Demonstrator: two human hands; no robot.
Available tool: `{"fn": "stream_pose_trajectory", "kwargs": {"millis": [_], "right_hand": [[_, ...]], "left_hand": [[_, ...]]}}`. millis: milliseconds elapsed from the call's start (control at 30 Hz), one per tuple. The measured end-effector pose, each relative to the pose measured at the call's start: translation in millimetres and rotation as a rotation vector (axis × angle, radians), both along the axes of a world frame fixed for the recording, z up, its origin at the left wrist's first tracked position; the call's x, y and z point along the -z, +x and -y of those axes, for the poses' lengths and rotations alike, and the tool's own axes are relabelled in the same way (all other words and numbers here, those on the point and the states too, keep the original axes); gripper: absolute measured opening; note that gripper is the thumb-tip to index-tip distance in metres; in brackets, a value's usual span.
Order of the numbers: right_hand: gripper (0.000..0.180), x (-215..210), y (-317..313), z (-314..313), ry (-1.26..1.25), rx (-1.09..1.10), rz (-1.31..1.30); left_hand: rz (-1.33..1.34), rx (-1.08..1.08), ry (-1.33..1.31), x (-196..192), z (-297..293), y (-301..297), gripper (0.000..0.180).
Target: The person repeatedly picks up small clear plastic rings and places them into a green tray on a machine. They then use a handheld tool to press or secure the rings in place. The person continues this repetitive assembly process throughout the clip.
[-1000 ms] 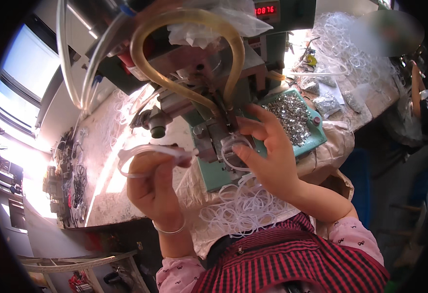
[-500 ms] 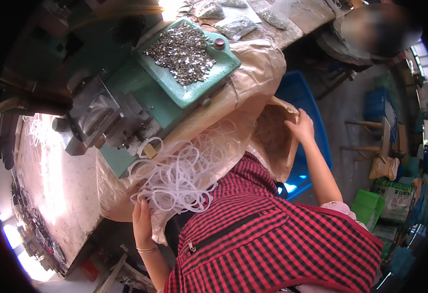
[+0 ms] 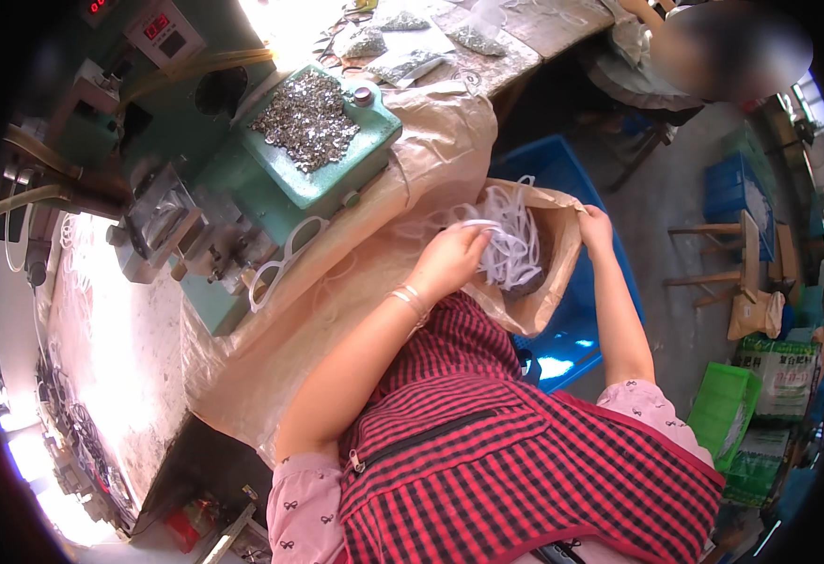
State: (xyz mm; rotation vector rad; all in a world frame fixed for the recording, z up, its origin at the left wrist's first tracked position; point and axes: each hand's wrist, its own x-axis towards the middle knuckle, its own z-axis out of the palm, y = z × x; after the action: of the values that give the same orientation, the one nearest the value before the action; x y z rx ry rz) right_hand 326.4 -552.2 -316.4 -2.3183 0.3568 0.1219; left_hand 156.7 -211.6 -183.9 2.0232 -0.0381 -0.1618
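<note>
Two bare hands are at the mouth of a brown paper bag [image 3: 560, 235], which stands at the near side of a blue tub [image 3: 576, 324]. The right hand [image 3: 597, 228] grips the bag's rim on the far right, thumb and fingers pinched over the paper. The left hand [image 3: 451, 261] reaches across the body to the bag's left edge, its fingers curled and closed on some of the white loops [image 3: 510, 244]; how many it holds I cannot tell. Those loops form a tangled bunch in the bag's opening, some standing above the rim.

To the left, a wrinkled paper sheet [image 3: 290, 362] hangs along the bench [image 3: 102, 376], below the green machine [image 3: 214, 179]. Two more loops [image 3: 287, 256] lie at the machine's near edge, well apart from the bunch. A green tray [image 3: 374, 141] beside the machine holds a heap of small metal bits [image 3: 308, 122], and clear packets [image 3: 402, 64] lie on the bench beyond it. The person wears a red-and-black checked apron [image 3: 487, 442] and thin bracelets [image 3: 412, 301] on the left wrist. To the right stand a wooden stool [image 3: 745, 273] and a bright green box [image 3: 722, 404].
</note>
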Motion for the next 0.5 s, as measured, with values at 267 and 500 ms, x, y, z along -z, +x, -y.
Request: {"fn": "stream_pose_trajectory", "kwargs": {"millis": [267,500], "right_hand": [[0.036,-48.0,-41.0,-38.6,-0.237,-0.191,0.091],[0.032,-139.5,-140.9,-230.2,0.218,-1.090,0.398]], "left_hand": [[0.191,0.065,0.418,-76.6,-21.9,-93.9,0.021],[-0.095,-0.925,0.337,-113.7,-99.4,-261.0,0.022]]}}
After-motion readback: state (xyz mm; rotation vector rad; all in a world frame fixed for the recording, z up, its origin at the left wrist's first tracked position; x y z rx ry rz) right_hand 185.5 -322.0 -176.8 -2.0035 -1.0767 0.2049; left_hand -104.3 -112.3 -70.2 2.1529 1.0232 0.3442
